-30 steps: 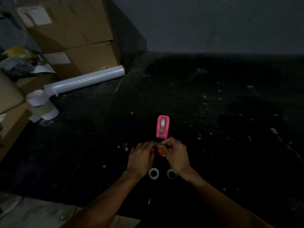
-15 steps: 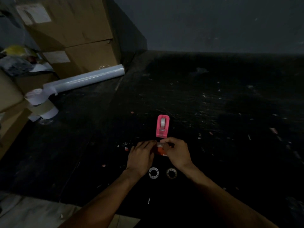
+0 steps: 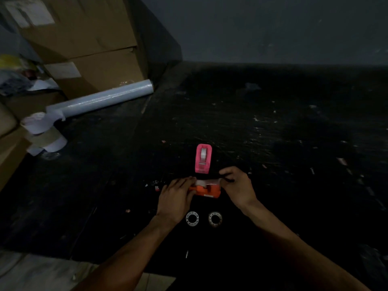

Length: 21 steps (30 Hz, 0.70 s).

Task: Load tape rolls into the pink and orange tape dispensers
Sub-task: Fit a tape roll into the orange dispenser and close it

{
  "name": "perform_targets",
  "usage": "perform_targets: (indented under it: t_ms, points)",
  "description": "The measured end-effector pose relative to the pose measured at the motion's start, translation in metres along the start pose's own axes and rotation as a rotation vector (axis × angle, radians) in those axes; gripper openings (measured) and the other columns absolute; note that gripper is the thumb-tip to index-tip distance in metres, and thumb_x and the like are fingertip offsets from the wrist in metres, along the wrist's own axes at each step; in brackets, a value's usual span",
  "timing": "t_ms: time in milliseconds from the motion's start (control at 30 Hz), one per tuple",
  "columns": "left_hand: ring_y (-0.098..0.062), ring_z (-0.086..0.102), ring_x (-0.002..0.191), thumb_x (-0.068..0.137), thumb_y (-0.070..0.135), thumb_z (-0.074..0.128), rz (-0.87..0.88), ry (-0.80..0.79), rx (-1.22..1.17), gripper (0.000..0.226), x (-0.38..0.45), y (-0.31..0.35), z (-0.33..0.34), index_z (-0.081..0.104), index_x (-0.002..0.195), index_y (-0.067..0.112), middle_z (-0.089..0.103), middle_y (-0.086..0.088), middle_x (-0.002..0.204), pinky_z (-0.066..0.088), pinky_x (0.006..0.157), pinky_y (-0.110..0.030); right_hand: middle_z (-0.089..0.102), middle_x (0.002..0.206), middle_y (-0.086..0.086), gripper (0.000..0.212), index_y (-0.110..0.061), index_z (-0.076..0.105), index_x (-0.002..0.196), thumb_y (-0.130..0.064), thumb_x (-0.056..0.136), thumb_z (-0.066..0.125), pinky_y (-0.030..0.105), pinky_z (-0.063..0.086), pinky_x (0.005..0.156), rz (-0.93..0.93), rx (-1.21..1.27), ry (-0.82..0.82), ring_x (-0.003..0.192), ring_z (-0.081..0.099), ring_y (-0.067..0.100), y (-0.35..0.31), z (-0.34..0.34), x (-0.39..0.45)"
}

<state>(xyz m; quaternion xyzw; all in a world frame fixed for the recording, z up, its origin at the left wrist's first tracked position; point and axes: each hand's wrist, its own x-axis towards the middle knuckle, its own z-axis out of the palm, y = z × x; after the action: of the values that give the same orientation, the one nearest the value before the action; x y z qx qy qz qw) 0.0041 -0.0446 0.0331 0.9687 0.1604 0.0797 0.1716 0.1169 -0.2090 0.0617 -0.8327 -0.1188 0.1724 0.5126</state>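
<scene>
While both hands work at the dark floor:
Pink dispenser: one, upright, tape roll inside.
Orange dispenser: one, roll seated, left hand pressing it.
Right hand: pinching the tape end.
Spare rolls: two, flat beside the wrists.

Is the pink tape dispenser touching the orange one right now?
Apart. The head view shows a strip of dark floor between the pink plastic tape dispenser and the orange plastic tape dispenser nearer the person.
</scene>
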Motion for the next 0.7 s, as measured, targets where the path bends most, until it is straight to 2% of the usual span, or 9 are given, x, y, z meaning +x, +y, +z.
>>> perform_targets:
  t_ms: [133, 233, 333, 467, 700]
  points:
    - [-0.014, 0.054, 0.121, 0.091, 0.033, 0.057, 0.012, 0.021, 0.000, 0.039, -0.001, -0.001, 0.002, 0.054, 0.130, 0.031, 0.059, 0.012, 0.134, 0.044, 0.093, -0.037, 0.064, 0.085, 0.000, 0.022, -0.027, 0.061, 0.086, -0.008, 0.081, 0.069, 0.031, 0.052, 0.074, 0.085, 0.017, 0.019, 0.083, 0.064, 0.020, 0.013, -0.009, 0.004]
    - [-0.015, 0.056, 0.119, 0.090, 0.033, 0.059, 0.021, 0.029, -0.005, 0.039, -0.001, -0.003, 0.004, 0.055, 0.129, 0.030, 0.060, 0.011, 0.133, 0.045, 0.091, -0.038, 0.062, 0.083, -0.002, 0.020, -0.023, 0.062, 0.090, -0.009, 0.079, 0.072, 0.035, 0.052, 0.075, 0.127, 0.035, 0.035, 0.079, 0.063, 0.018, 0.020, -0.010, 0.004]
    - [-0.014, 0.056, 0.118, 0.090, 0.034, 0.059, 0.028, 0.036, -0.001, 0.039, -0.001, -0.004, 0.005, 0.055, 0.128, 0.031, 0.060, 0.012, 0.133, 0.047, 0.091, -0.038, 0.064, 0.083, 0.001, 0.021, -0.020, 0.062, 0.090, -0.008, 0.078, 0.074, 0.030, 0.049, 0.072, 0.139, 0.041, 0.036, 0.078, 0.062, 0.017, 0.025, -0.006, 0.004]
    - [-0.014, 0.057, 0.117, 0.090, 0.033, 0.060, 0.040, 0.040, 0.009, 0.038, 0.000, -0.005, 0.004, 0.056, 0.127, 0.031, 0.061, 0.012, 0.132, 0.046, 0.090, -0.038, 0.064, 0.088, 0.004, 0.022, -0.019, 0.060, 0.090, -0.007, 0.078, 0.073, 0.027, 0.045, 0.074, 0.152, 0.014, 0.019, 0.083, 0.061, 0.017, 0.031, 0.002, 0.005]
    - [-0.013, 0.057, 0.116, 0.090, 0.032, 0.061, 0.052, 0.044, 0.002, 0.037, 0.001, -0.006, 0.005, 0.058, 0.126, 0.031, 0.061, 0.012, 0.131, 0.044, 0.089, -0.037, 0.060, 0.081, -0.002, 0.022, -0.016, 0.060, 0.092, -0.008, 0.077, 0.074, 0.023, 0.043, 0.065, 0.148, -0.011, 0.029, 0.078, 0.059, 0.014, 0.035, 0.008, 0.007]
